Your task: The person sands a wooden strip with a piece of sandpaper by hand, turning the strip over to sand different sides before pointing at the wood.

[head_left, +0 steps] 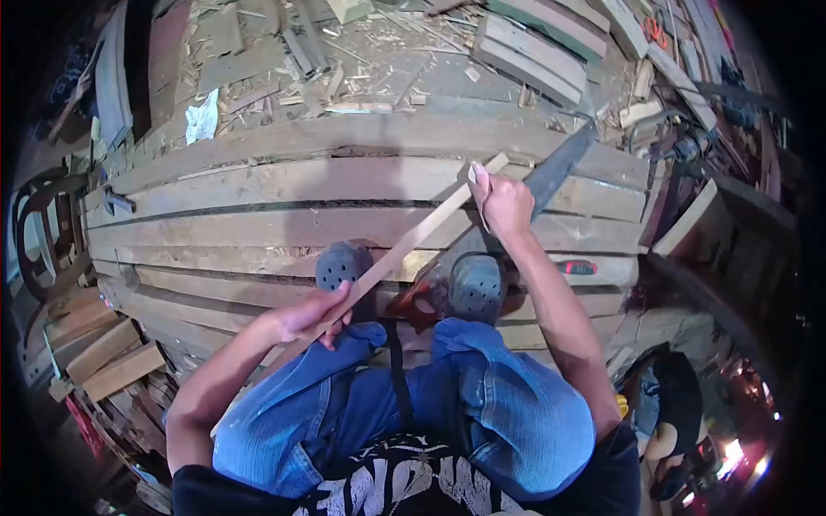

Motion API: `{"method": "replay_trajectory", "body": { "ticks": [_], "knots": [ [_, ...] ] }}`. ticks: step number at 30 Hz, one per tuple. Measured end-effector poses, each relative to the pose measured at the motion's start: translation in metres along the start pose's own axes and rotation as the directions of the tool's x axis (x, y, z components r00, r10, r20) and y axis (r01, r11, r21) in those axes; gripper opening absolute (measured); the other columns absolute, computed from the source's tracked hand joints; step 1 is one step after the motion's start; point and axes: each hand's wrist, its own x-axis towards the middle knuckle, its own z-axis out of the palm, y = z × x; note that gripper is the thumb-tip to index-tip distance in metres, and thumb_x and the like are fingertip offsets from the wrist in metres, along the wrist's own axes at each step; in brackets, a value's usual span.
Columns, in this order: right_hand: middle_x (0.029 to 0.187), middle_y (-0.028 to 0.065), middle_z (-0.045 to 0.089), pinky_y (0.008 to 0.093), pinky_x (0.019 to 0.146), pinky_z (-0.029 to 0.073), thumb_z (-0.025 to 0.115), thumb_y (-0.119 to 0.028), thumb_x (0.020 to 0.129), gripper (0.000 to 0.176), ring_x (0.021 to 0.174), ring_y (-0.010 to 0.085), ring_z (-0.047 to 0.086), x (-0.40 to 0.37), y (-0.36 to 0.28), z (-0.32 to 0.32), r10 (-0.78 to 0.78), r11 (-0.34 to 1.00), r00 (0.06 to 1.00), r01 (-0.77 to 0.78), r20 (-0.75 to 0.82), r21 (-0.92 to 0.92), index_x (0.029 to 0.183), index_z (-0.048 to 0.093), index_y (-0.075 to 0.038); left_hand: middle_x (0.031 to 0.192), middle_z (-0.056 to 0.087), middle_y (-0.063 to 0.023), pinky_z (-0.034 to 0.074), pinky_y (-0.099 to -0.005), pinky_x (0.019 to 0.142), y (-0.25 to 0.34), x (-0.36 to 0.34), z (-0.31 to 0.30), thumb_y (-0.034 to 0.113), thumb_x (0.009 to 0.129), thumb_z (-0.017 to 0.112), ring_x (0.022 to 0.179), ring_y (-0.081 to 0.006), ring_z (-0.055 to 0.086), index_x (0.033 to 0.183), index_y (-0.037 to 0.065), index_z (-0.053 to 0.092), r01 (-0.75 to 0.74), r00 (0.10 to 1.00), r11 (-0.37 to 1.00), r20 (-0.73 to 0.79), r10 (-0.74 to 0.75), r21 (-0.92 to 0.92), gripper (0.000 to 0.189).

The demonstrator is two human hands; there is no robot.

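Observation:
A long thin wooden strip [400, 249] runs diagonally over my knees and shoes. My left hand [317, 315] is closed around its lower end, near my left shoe. At its upper end my right hand [503, 199] grips the strip with the thumb up along it. Under and beyond my right hand lies a handsaw [559, 168], its blade pointing up and right; its reddish-brown handle [417, 303] is between my shoes. Part of the blade is hidden by my right hand and shoe.
Long planks [258, 181] form the surface under my feet. A red-and-black tool [576, 267] lies right of my right shoe. Wood blocks [112, 357] are stacked at left. Offcuts and shavings [379, 60] cover the floor ahead. Part of another person [675, 396] shows at lower right.

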Motion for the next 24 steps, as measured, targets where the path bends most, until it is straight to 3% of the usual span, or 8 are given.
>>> {"method": "replay_trajectory", "body": {
  "ticks": [1, 4, 7, 11, 16, 20, 22, 24],
  "knots": [
    [0.066, 0.0194, 0.064, 0.0496, 0.056, 0.05, 0.055, -0.041, 0.094, 0.047, 0.059, 0.0391, 0.063, 0.0, -0.002, -0.003, 0.01, 1.0, 1.0, -0.01, 0.001, -0.013, 0.067, 0.07, -0.005, 0.064, 0.054, -0.004, 0.055, -0.0308, 0.052, 0.004, -0.006, 0.009, 0.059, 0.098, 0.033, 0.054, -0.0135, 0.059, 0.093, 0.003, 0.055, 0.017, 1.0, 1.0, 0.006, -0.017, 0.007, 0.061],
    [0.065, 0.0205, 0.063, 0.0499, 0.057, 0.05, 0.054, -0.043, 0.094, 0.049, 0.059, 0.0402, 0.063, 0.001, 0.002, 0.001, 0.058, 0.997, 0.998, -0.059, 0.026, 0.059, 0.067, 0.07, -0.005, 0.065, 0.052, -0.0014, 0.05, -0.0282, 0.049, 0.012, -0.019, 0.029, 0.055, 0.099, 0.04, 0.052, -0.0114, 0.056, 0.093, 0.003, 0.054, -0.018, 0.946, 0.909, -0.287, 0.149, 0.416, 0.054],
    [0.062, 0.0213, 0.062, 0.0501, 0.058, 0.05, 0.053, -0.045, 0.094, 0.052, 0.06, 0.0409, 0.063, 0.001, 0.003, 0.003, 0.096, 0.995, 0.994, -0.097, 0.048, 0.028, 0.066, 0.07, -0.005, 0.065, 0.061, -0.0161, 0.048, -0.0449, 0.056, 0.017, -0.04, 0.043, 0.053, 0.096, 0.048, 0.057, -0.0331, 0.063, 0.106, -0.001, 0.054, -0.017, 0.846, 0.549, -0.28, 0.453, 0.836, 0.055],
    [0.061, 0.0224, 0.061, 0.0502, 0.058, 0.05, 0.052, -0.045, 0.095, 0.053, 0.06, 0.0411, 0.063, 0.003, 0.003, 0.001, 0.11, 0.988, 0.994, -0.111, 0.023, 0.111, 0.066, 0.07, -0.005, 0.062, 0.059, -0.0212, 0.046, -0.0472, 0.059, 0.032, -0.077, 0.058, 0.036, 0.096, 0.054, 0.061, -0.0396, 0.062, 0.109, 0.001, 0.052, 0.087, 0.781, 0.305, -0.255, 0.57, 0.948, 0.037],
    [0.062, 0.0225, 0.062, 0.0505, 0.058, 0.05, 0.05, -0.045, 0.095, 0.053, 0.061, 0.0413, 0.063, 0.009, 0.001, 0.0, 0.084, 0.986, 0.996, -0.086, 0.021, 0.142, 0.066, 0.071, -0.005, 0.069, 0.061, -0.0264, 0.047, -0.0505, 0.062, 0.037, -0.091, 0.063, 0.034, 0.094, 0.056, 0.069, -0.0461, 0.062, 0.104, 0.001, 0.053, 0.266, 0.69, 0.215, -0.342, 0.639, 0.94, 0.035],
    [0.064, 0.0225, 0.063, 0.0513, 0.059, 0.05, 0.051, -0.044, 0.095, 0.053, 0.061, 0.0422, 0.063, 0.01, 0.018, 0.005, 0.21, 0.973, 0.978, -0.207, -0.016, 0.101, 0.066, 0.069, -0.004, 0.07, 0.063, -0.0251, 0.05, -0.0538, 0.064, 0.034, -0.083, 0.056, 0.032, 0.096, 0.053, 0.071, -0.0449, 0.064, 0.123, 0.003, 0.051, 0.122, 0.719, 0.195, -0.222, 0.658, 0.973, 0.04],
    [0.064, 0.0221, 0.063, 0.0513, 0.059, 0.05, 0.053, -0.042, 0.094, 0.05, 0.06, 0.0424, 0.062, -0.002, 0.007, 0.002, 0.285, 0.954, 0.959, -0.283, 0.0, 0.102, 0.067, 0.069, -0.004, 0.072, 0.065, -0.023, 0.05, -0.0525, 0.065, 0.036, -0.087, 0.065, 0.029, 0.096, 0.053, 0.071, -0.0436, 0.065, 0.138, 0.011, 0.045, 0.089, 0.66, 0.286, -0.271, 0.701, 0.954, 0.047],
    [0.063, 0.022, 0.062, 0.051, 0.059, 0.051, 0.053, -0.041, 0.094, 0.049, 0.059, 0.042, 0.063, -0.027, -0.02, -0.005, 0.104, 0.966, 0.994, -0.111, 0.042, 0.233, 0.067, 0.069, -0.005, 0.073, 0.065, -0.0223, 0.05, -0.0506, 0.064, 0.043, -0.093, 0.073, 0.028, 0.097, 0.053, 0.07, -0.043, 0.064, 0.146, 0.019, 0.037, 0.106, 0.674, 0.239, -0.246, 0.697, 0.965, 0.053]
  ]
}}
